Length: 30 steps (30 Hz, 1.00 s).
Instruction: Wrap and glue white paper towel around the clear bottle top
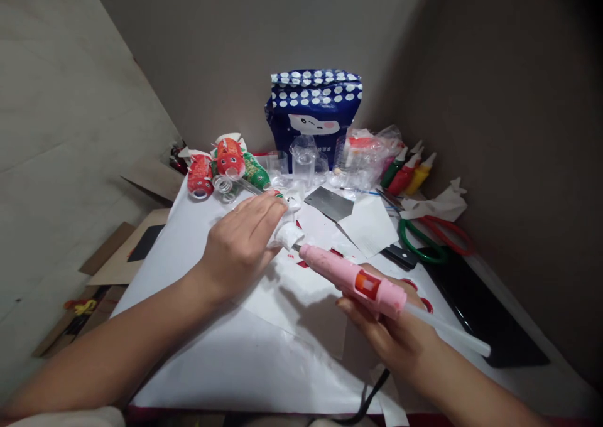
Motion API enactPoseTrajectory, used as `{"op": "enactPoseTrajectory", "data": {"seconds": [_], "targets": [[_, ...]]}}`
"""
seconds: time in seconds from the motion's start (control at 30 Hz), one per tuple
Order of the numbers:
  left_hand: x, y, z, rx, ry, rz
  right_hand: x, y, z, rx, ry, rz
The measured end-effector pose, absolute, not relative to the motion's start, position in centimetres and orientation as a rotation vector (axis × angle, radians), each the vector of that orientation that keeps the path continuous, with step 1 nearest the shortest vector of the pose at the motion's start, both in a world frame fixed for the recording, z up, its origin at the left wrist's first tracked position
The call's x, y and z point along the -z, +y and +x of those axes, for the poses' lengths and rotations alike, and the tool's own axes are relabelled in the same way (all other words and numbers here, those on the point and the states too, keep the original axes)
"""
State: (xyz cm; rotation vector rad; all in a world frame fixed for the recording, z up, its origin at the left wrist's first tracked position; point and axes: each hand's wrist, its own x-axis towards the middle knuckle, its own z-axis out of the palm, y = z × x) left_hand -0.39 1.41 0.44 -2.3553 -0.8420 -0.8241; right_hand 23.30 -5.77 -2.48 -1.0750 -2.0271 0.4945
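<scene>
Partly behind left hand; white piece

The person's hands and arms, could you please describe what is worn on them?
The left hand and right hand show no gloves, rings or watch. Both forearms are bare; what looks like a pale sleeve shows at lower left.

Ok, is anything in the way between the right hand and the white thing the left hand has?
Just the pink glue gun in the right hand, its tip right by the white thing at the left hand. Nothing else visible.
</scene>
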Motion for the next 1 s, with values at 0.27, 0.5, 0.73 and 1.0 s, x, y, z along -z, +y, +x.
{"op": "enactPoseTrajectory", "data": {"seconds": [0.27, 0.5, 0.73, 1.0], "targets": [[-0.6, 1.3, -0.4, 0.851, -0.826, -2.394, 2.7, -5.7, 23.3, -0.521, -1.998, -1.112], [-0.6, 1.4, -0.5, 0.855, -0.837, -2.399, 2.5, -5.8, 23.3, -0.497, -1.981, -1.118], [-0.9, 1.3, -0.7, 0.865, -0.844, -2.411, 2.8, -5.8, 23.5, -0.495, -1.976, -1.087], [-1.9, 0.9, -1.4, 0.881, -0.945, -2.308, 3.0, -5.7, 23.9, -0.471, -1.87, -1.233]]}}
